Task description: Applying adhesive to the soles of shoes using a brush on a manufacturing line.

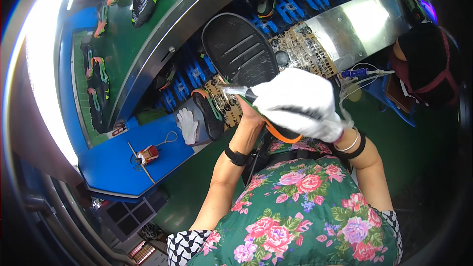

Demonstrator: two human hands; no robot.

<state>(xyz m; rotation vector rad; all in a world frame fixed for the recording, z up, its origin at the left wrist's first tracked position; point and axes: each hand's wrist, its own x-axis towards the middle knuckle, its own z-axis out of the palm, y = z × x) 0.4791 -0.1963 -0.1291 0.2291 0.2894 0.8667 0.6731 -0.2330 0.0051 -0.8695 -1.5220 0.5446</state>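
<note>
A shoe with a black ribbed sole [240, 49] and an orange edge is held sole-up in front of me. My left hand [251, 114] is bare, grips the shoe from underneath and is mostly hidden behind it. My right hand [301, 102] wears a white glove and is closed on a slim tool with a clear tip [235, 90] that touches the lower rim of the sole. A thin clear tube [362, 73] runs from the right toward the gloved hand.
Another shoe [209, 114] and a spare white glove [187, 125] lie on the blue bench. A green conveyor [143, 34] carries several shoes at upper left. Blue racks and a steel rail [354, 22] pass behind. A seated person in black [426, 66] is at right.
</note>
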